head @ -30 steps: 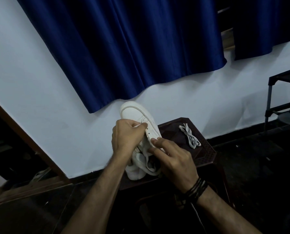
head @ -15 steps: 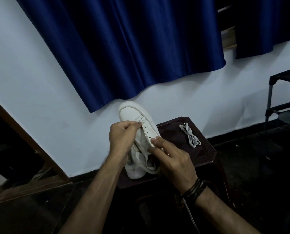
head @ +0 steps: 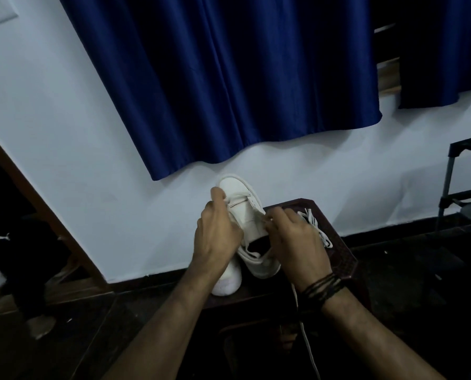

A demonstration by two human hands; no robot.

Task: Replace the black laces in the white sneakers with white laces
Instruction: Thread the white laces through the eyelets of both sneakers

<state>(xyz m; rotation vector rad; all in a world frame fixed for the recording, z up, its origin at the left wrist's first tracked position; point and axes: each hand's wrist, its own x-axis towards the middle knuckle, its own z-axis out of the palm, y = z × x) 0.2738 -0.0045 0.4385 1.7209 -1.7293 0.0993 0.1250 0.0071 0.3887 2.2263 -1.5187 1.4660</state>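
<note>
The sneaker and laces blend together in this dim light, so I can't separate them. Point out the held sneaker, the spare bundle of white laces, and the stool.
held sneaker [head: 237,189]: head view, toe cap.
spare white laces [head: 324,238]: head view, bundle's near end.
stool [head: 341,259]: head view, bare top.

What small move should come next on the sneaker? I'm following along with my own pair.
Probably draw the white lace snug and even. It crosses only the pair of eyelets nearest the toe of the sneaker. The left hand pinches one end there, the right hand the other side, and the eyelets further down look empty.
</note>
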